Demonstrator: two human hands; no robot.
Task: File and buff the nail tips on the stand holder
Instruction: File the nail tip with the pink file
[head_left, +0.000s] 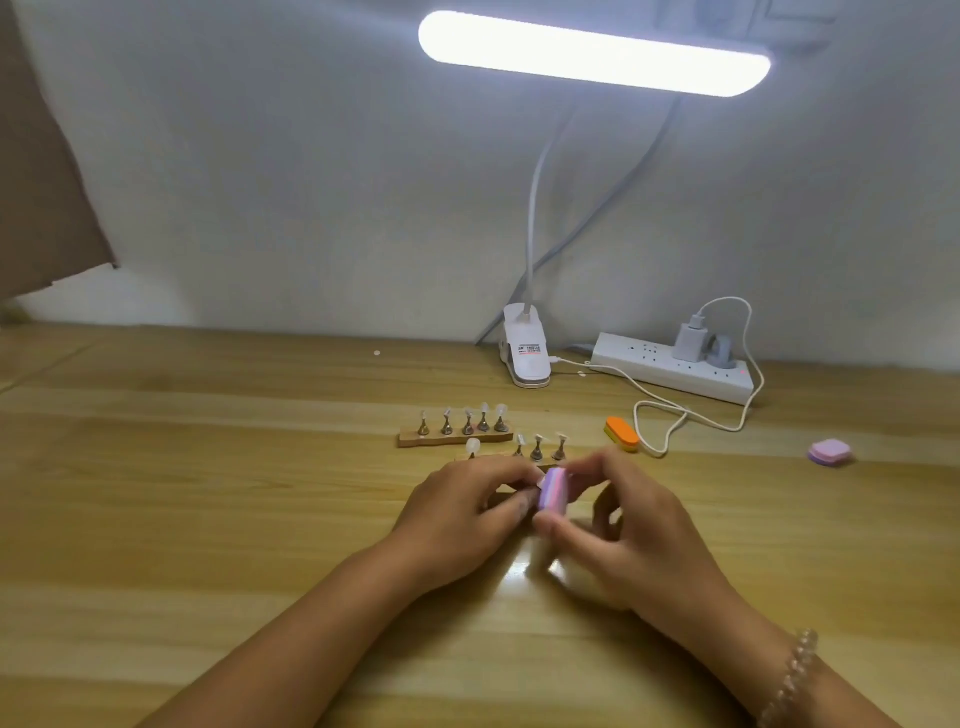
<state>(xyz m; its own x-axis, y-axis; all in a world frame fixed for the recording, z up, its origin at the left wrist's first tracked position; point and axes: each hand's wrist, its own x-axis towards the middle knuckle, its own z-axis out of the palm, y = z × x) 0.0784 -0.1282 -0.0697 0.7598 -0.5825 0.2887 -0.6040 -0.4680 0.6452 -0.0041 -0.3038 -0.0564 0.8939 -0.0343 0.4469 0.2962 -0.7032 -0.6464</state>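
Right hand (634, 525) fingers pinch a pink buffer block (551, 491) at lower centre. Left hand (457, 514) fingers curl against it, hold unclear. Both hands partly hide the near stand (540, 453). The far stand (452, 440), orange block (622, 433) and purple block (829, 452) lie beyond on the surface (208, 493).

Both forearms reach forward, the curled left hand (467, 512) meeting the right hand (641, 527), which pinches a buffer block (551, 491).

white label on lamp clip (525, 349), small print lines, too blurred to read
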